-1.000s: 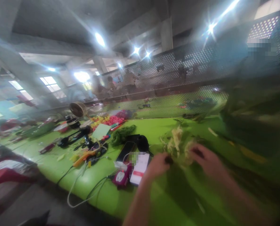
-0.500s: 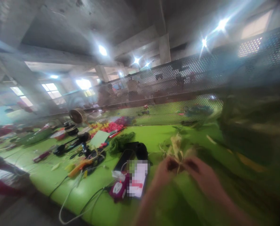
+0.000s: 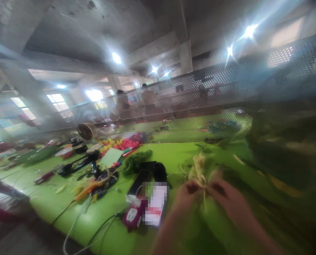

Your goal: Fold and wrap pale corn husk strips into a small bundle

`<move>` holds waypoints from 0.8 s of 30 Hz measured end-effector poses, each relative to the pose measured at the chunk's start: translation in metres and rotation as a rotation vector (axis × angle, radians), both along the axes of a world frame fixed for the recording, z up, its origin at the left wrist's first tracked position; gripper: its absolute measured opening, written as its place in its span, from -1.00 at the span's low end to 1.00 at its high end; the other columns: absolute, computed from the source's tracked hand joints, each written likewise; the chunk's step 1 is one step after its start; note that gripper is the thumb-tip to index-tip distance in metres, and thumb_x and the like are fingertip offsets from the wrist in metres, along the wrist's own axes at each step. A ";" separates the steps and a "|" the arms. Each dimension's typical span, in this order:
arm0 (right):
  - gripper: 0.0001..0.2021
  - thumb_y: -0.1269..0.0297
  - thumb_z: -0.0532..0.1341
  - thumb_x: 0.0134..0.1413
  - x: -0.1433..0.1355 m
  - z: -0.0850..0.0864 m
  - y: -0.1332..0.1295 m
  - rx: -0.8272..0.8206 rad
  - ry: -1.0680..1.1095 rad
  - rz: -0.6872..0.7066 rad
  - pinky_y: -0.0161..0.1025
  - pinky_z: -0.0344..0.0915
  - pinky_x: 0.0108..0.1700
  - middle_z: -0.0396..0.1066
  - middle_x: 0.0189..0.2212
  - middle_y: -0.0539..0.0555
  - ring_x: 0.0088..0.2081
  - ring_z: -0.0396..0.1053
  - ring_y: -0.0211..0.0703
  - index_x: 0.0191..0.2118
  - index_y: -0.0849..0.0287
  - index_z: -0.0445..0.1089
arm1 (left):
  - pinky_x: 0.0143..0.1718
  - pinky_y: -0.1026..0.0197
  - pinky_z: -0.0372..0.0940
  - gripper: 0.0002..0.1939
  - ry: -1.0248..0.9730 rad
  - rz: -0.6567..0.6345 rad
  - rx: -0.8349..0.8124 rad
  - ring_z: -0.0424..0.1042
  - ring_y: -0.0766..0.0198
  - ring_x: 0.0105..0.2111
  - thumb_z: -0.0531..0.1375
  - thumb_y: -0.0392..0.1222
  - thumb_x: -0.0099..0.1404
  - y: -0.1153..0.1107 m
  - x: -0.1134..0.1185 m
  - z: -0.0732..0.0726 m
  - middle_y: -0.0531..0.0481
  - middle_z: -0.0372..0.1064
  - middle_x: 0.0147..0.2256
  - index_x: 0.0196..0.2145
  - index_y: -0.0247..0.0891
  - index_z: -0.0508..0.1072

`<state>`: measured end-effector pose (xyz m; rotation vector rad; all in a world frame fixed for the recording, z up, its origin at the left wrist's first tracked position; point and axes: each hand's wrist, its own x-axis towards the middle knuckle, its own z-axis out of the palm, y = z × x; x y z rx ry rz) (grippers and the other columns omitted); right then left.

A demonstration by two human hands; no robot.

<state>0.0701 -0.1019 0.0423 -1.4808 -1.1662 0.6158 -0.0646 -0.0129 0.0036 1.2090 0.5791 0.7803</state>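
Left hand: I see my left hand pinching a pale yellow bundle of dry straw-like strips from the left side.
Right hand: my right hand pinches the same bundle from the right, fingers closed on it.
Bundle: it is up above the bright green table, between both hands, its tips pointing up.
Nearby: a white phone lies just left of my left hand, beside a small pink charger box.
Far left: a small round fan stands on the table.
Picture: blurry, so I cannot tell more.
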 end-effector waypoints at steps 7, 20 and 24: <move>-0.81 0.08 0.23 -0.01 0.001 -0.001 0.001 0.029 -0.001 -0.016 -0.27 0.30 -0.38 0.52 -0.49 -0.01 -0.42 0.43 -0.12 -0.43 0.07 0.46 | -0.25 0.22 0.29 -0.58 0.019 -0.002 -0.001 0.38 0.30 -0.41 0.47 0.01 -0.10 0.004 0.000 -0.010 -0.05 0.44 -0.41 -0.38 -0.36 0.54; -0.79 0.06 0.23 -0.06 0.001 0.011 0.000 -0.003 0.041 -0.034 -0.27 0.26 -0.44 0.45 -0.57 -0.03 -0.50 0.35 -0.16 -0.51 0.08 0.43 | -0.35 0.32 0.22 -0.62 -0.016 -0.083 -0.033 0.34 0.39 -0.45 0.50 -0.11 -0.15 -0.004 -0.001 0.007 0.02 0.38 -0.45 -0.44 -0.34 0.48; -0.79 0.08 0.22 -0.02 0.002 0.007 0.000 -0.009 0.006 -0.021 -0.27 0.26 -0.44 0.48 -0.53 -0.01 -0.48 0.38 -0.15 -0.49 0.08 0.43 | -0.34 0.31 0.21 -0.70 0.068 -0.162 0.054 0.32 0.38 -0.45 0.44 -0.12 -0.02 -0.002 -0.003 -0.001 0.01 0.38 -0.45 -0.40 -0.35 0.51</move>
